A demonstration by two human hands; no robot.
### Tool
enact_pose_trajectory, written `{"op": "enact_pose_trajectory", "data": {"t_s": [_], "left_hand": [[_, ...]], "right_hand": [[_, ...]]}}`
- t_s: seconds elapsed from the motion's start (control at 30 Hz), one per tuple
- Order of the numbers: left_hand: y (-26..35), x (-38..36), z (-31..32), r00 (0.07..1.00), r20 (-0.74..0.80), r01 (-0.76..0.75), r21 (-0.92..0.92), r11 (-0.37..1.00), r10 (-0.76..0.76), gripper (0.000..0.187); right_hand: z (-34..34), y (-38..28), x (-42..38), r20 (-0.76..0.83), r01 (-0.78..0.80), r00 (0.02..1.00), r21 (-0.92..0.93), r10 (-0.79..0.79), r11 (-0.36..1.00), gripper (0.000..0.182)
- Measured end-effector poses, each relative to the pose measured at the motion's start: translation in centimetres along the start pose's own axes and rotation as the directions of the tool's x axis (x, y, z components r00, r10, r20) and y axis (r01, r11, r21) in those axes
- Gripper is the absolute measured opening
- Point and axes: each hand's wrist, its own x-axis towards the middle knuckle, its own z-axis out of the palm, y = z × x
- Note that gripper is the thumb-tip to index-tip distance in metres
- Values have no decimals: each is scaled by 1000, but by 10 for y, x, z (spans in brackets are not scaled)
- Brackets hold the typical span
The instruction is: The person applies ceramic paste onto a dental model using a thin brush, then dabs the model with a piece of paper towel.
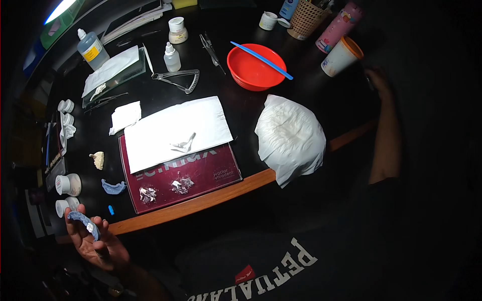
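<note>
At the lower left, my left hand (108, 251) is closed around the edges of a blue silicone dental impression (80, 219), held up off the table. A lump of white material sits on the impression near its lower end. At the far right my right hand (379, 80) lies in shadow past a white cup with an orange rim (342, 56). Its fingers are curled at a small item, too dark to name. Near my left hand, a second blue impression piece (113, 187), a small blue capsule-like piece (111, 210) and a cream tooth model (98, 160) rest on the table.
A maroon mat (226, 173) bears white paper (175, 125) and crumpled foil-like scraps (182, 185). Behind are a red bowl (246, 65) with a blue stick (263, 61) across it, a caliper (188, 80) and a dropper bottle (172, 59). Crumpled white tissue (291, 135) overhangs the wooden edge (201, 197).
</note>
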Motion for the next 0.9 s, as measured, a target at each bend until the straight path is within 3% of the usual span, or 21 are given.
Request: {"op": "enact_pose_trajectory", "data": {"t_s": [0.1, 0.17, 0.2, 0.23, 0.27, 0.3, 0.37, 0.4, 0.47, 0.57, 0.67, 0.77, 0.8, 0.87, 0.9], "left_hand": [[-2, 0, -1, 998, 57, -4, -33, 999, 6, 97], [2, -2, 9, 999, 22, 42, -2, 999, -41, 102], [5, -2, 17, 997, -8, 72, 0, 997, -72, 105], [7, -2, 26, 996, -10, 92, -4, 996, -92, 105], [14, 0, 37, 986, -26, 163, -52, 985, -165, 103], [20, 1, 47, 982, 16, 190, -26, 981, -190, 97], [20, 5, 47, 962, 134, 240, 14, 971, -239, 87], [19, 6, 50, 963, 152, 220, 34, 975, -223, 83], [20, 10, 52, 962, 201, 171, 84, 982, -185, 79], [20, 16, 56, 957, 257, 90, 170, 981, -132, 79], [24, 19, 61, 968, 232, 48, 223, 974, -101, 78], [20, 20, 71, 987, 154, 11, 235, 972, -49, 75], [19, 20, 74, 990, 134, 8, 250, 968, -43, 73], [10, 18, 80, 995, 98, -25, 262, 965, -1, 71], [8, 19, 81, 993, 115, -52, 286, 957, 19, 71]], "right_hand": [[0, 4, -3, -30, 54, 998, -21, -55, 998, 41], [-3, -1, -19, -55, 12, 998, 127, -5, 992, 38], [-8, 41, 18, 24, 27, 999, 298, -36, 954, 36], [-24, 50, 32, 124, 19, 991, 208, -45, 978, 32], [-28, 64, 40, 3, 91, 996, 245, -95, 965, 34], [-34, 68, 35, -222, 196, 966, 304, -130, 932, 36], [-42, 68, 25, -580, 435, 797, 358, -169, 826, 42], [-31, -55, -85, -541, 313, 840, 540, 37, 781, 43], [-37, -49, -99, -513, 519, 830, 563, -220, 644, 53], [-28, -52, -132, -436, 618, 782, 636, -446, 461, 45], [-17, -74, -185, -379, 655, 672, 705, -637, 272, 38], [31, -177, -281, -122, 261, 831, 947, -542, 187, 45], [55, -229, -320, -202, 376, 809, 899, -551, 223, 44], [86, -270, -354, -85, 246, 658, 963, -748, 107, 38], [99, -298, -377, -1, 158, 666, 978, -746, 139, 32]]}}
